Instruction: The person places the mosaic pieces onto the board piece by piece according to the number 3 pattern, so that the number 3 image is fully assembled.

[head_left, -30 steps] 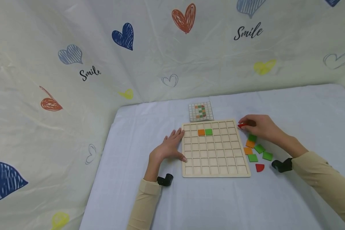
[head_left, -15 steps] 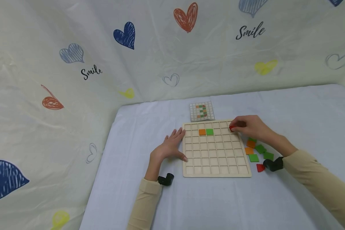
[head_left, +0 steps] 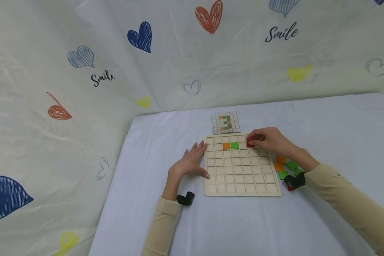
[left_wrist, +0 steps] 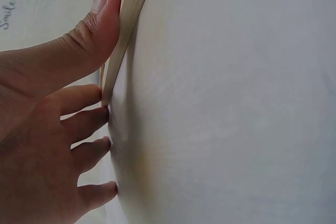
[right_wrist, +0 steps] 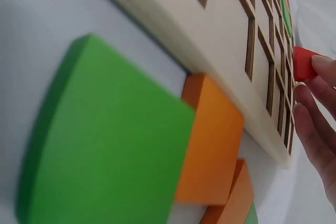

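Note:
A square wooden grid board lies on the white cloth. Near its upper edge, an orange tile and a green tile sit side by side in cells. My right hand pinches a red tile between thumb and fingers over the upper right of the board, with a gap between it and the green tile. The right wrist view also has this red tile at the fingertips. My left hand, fingers spread, touches the board's left edge; the left wrist view has its thumb against the board's side.
Loose orange tiles, green tiles and a red piece lie right of the board, partly under the right wrist's black camera mount. Behind the board lies a pattern card. A printed cloth hangs behind the table.
My right hand has carried the red tile leftward from beside the board to over its upper right cells. My left hand has stayed at the board's left edge.

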Available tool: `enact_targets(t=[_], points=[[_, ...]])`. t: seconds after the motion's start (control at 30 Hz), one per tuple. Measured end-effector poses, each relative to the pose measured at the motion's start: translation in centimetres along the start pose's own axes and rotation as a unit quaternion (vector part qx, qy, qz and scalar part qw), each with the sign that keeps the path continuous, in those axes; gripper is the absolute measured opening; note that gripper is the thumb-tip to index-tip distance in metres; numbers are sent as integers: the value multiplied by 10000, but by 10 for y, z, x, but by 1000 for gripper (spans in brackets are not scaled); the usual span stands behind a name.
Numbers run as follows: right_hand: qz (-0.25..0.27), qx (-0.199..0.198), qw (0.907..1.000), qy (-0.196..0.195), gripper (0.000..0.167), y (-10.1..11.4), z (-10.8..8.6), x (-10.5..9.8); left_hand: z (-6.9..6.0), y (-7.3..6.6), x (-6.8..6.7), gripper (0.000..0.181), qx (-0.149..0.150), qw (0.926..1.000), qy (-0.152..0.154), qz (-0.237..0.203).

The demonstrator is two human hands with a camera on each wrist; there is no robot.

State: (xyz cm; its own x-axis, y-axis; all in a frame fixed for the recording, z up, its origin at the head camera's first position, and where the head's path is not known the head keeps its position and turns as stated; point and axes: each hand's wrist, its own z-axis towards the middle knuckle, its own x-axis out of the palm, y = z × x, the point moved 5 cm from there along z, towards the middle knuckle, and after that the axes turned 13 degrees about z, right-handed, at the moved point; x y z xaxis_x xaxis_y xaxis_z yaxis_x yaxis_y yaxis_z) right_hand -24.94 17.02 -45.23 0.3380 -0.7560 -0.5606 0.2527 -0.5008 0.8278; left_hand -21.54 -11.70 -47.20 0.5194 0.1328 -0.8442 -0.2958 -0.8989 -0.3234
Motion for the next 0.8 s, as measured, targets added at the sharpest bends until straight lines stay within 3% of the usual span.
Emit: enact_targets(t=[0.33, 0.5, 0.8], points=[[-84, -128, 9998, 155, 15, 4, 15, 15, 0, -1, -1, 122, -11, 10000, 16, -9], [-114, -46, 9997, 206, 14, 4, 17, 19, -1, -2, -1, 121, 4, 10000, -11, -26], [-433, -286, 9986, 125, 13, 5, 19, 25, 0, -1, 0, 122, 23, 10000, 9, -38]])
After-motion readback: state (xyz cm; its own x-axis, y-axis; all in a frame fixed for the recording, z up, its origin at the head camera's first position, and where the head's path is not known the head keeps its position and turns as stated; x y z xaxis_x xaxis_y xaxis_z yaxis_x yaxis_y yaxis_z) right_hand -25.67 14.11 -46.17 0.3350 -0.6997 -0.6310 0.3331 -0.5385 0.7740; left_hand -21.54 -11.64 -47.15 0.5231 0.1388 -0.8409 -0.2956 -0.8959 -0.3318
